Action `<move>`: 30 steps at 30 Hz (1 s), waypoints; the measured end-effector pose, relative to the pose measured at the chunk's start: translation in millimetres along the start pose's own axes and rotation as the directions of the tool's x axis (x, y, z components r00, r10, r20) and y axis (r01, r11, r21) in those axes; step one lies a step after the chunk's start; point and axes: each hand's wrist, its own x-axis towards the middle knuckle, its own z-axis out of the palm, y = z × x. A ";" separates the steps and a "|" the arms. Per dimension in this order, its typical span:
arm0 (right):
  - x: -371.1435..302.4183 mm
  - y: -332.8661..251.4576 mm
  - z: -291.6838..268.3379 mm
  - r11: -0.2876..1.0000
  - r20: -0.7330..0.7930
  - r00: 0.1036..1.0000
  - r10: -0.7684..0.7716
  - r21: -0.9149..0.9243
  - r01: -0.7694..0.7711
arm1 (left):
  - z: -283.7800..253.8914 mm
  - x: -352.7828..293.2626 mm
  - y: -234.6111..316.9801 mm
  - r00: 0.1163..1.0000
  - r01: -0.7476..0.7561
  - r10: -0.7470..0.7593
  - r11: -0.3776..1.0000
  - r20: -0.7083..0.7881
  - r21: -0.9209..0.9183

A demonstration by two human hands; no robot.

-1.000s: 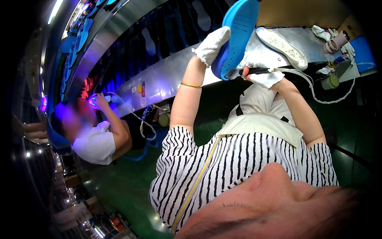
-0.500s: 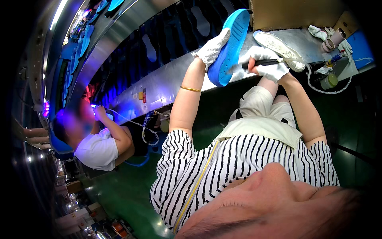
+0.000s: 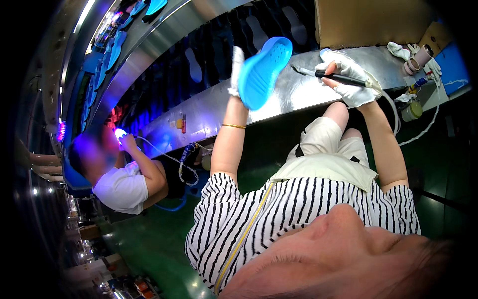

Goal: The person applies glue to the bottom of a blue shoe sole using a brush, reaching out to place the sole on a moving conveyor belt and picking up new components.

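My left hand (image 3: 236, 72), in a white glove, grips a bright blue shoe sole (image 3: 264, 74) from its left side; its fingers are partly hidden behind the sole. The sole is tilted up over the bench edge, its grooved and dotted inner face showing. Gloved as well, my right hand (image 3: 351, 82) is closed round the black handle of a brush (image 3: 343, 78) with a pale hose at its rear end. The brush tip points left, a little apart from the sole's right edge. Behind my right hand lies a white shoe (image 3: 326, 53), mostly covered by the hand.
A metal bench (image 3: 298, 94) runs across, with a conveyor carrying dark soles (image 3: 194, 65) behind it. A cardboard box (image 3: 368, 25) stands at the back. Pink cups (image 3: 418, 60), gloves and a jar (image 3: 411, 111) are at right. A co-worker (image 3: 122, 187) sits at left.
My right hand has drawn the brush right, off the sole. My left hand has turned the sole so its inner face shows more, and lowered it slightly toward me.
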 end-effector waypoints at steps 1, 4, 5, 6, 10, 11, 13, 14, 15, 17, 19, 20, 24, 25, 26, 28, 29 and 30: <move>-3.1 7.1 4.5 0.998 -0.039 0.999 0.030 0.064 -0.027 | -9.0 -7.3 -11.4 0.984 0.156 -0.161 0.986 -0.078 -0.061; -9.0 12.2 17.1 0.984 -0.105 0.981 0.164 0.088 -0.155 | -11.4 -15.1 -61.4 0.994 0.108 -0.110 0.988 -0.016 -0.113; -11.9 17.6 16.1 0.974 -0.119 0.972 0.202 0.131 -0.186 | -1.7 -16.1 -79.3 0.997 0.075 -0.077 0.983 -0.005 -0.170; -12.3 23.3 14.4 0.989 -0.174 0.974 0.142 0.056 -0.134 | -2.4 -18.0 -89.5 0.998 0.058 -0.054 0.977 0.025 -0.206; 2.8 23.4 10.3 0.984 -0.291 0.948 -0.130 -0.153 0.088 | 15.1 -12.2 -123.2 0.999 -0.015 0.021 0.984 0.029 -0.175; 3.2 22.1 15.8 0.987 -0.248 0.963 -0.110 -0.143 0.076 | 15.9 -10.5 -131.3 0.998 -0.003 0.015 0.975 0.053 -0.224; -3.9 20.2 30.9 0.993 -0.172 0.981 -0.087 0.057 0.099 | -9.6 -2.2 -137.9 0.996 -0.076 0.069 0.990 -0.058 -0.121; -4.6 4.3 38.0 0.973 -0.100 0.979 -0.179 -0.165 0.161 | -23.8 -4.6 -134.9 0.985 -0.124 0.117 0.991 -0.126 -0.057; -11.6 1.2 35.4 0.993 -0.032 0.999 -0.042 -0.113 0.038 | 4.9 -5.1 -132.1 0.980 -0.146 0.135 0.987 -0.146 -0.069; -19.7 4.2 30.6 0.965 -0.045 0.993 0.112 0.244 -0.098 | 8.4 -4.8 -129.9 0.984 -0.143 0.134 0.987 -0.117 -0.076; -17.1 5.2 27.5 0.997 -0.127 0.989 0.082 0.017 -0.080 | 6.8 -5.5 -123.6 0.984 -0.137 0.128 0.989 -0.123 -0.063; -14.5 8.4 33.5 1.000 -0.122 0.992 0.009 0.016 -0.007 | 4.9 -5.7 -121.1 0.984 -0.133 0.125 0.989 -0.128 -0.057; -19.1 -1.6 43.9 0.954 0.038 0.982 -0.186 -0.233 0.189 | 1.1 2.7 -118.0 0.960 -0.237 0.234 0.971 -0.152 -0.005; -21.4 -7.4 44.3 0.966 0.081 0.988 -0.129 -0.215 0.144 | 0.5 2.8 -117.0 0.964 -0.230 0.224 0.973 -0.144 -0.023; -23.1 -5.6 44.6 0.989 0.077 0.994 -0.083 -0.113 0.091 | -0.9 2.7 -114.5 0.967 -0.222 0.216 0.974 -0.136 -0.037; -29.8 11.7 45.2 1.000 -0.010 1.000 -0.004 0.005 0.004 | -3.3 3.7 -111.2 0.963 -0.231 0.223 0.972 -0.151 -0.038; -28.4 11.2 42.8 0.997 -0.044 0.998 -0.035 -0.075 0.031 | -0.9 5.9 -109.3 0.956 -0.249 0.240 0.968 -0.169 -0.029; -24.9 10.4 44.7 0.967 -0.042 0.980 -0.197 -0.175 0.187 | 1.4 7.6 -107.7 0.948 -0.265 0.257 0.964 -0.186 -0.019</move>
